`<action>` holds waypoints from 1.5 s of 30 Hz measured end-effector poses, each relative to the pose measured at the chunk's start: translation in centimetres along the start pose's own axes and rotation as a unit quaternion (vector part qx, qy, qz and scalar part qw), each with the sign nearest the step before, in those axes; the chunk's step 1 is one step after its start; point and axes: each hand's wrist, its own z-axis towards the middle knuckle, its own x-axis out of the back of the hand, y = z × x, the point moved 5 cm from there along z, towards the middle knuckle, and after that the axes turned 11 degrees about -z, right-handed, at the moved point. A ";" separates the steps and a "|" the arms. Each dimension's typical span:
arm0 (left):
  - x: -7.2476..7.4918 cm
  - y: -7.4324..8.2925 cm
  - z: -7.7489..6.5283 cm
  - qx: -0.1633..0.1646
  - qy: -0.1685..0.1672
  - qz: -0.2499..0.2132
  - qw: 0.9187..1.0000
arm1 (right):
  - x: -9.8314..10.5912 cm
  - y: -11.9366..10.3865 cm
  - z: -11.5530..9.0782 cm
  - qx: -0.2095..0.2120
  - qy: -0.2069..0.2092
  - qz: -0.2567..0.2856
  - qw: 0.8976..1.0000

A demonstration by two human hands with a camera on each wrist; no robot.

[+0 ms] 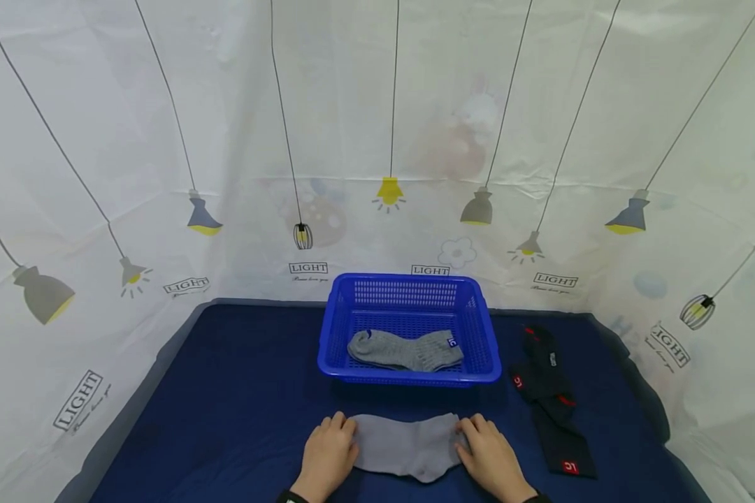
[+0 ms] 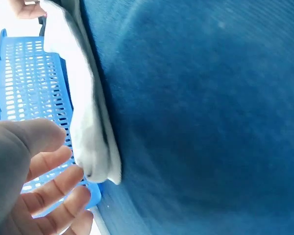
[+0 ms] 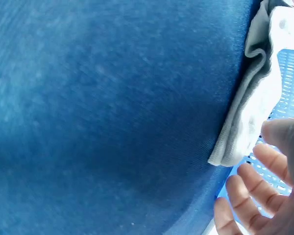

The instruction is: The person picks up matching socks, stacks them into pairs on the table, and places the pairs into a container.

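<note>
A pair of light grey socks lies flat across the dark blue cloth, one on top of the other; the stacked layers show in the right wrist view. My left hand is at their left end, fingertips right at the edge, with thumb and fingers loosely bent and apart. At the opposite end, my right hand has its fingers relaxed and spread beside the sock edge. Just beyond the socks stands a blue plastic basket, holding grey ribbed socks with a small blue mark.
Black socks with red marks lie to the right of the basket, overlapping each other. The dark blue cloth covers the work surface. A white sheet printed with hanging lamps encloses the back and both sides.
</note>
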 end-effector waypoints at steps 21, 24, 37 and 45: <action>-0.9 -1.0 -0.1 0.048 -0.019 -0.004 0.999 | -0.9 0.1 -0.2 0.012 0.013 0.024 1.000; -1.1 -1.0 -0.1 0.039 -0.001 -0.003 0.999 | -1.0 0.0 -0.2 0.022 0.016 0.020 0.999; -0.1 -0.8 0.0 0.014 0.061 0.007 0.998 | -0.2 -0.3 0.3 0.052 0.088 -0.002 0.995; -0.5 -1.0 0.0 0.032 0.046 0.003 0.998 | -0.5 0.1 0.7 0.026 0.039 0.006 0.999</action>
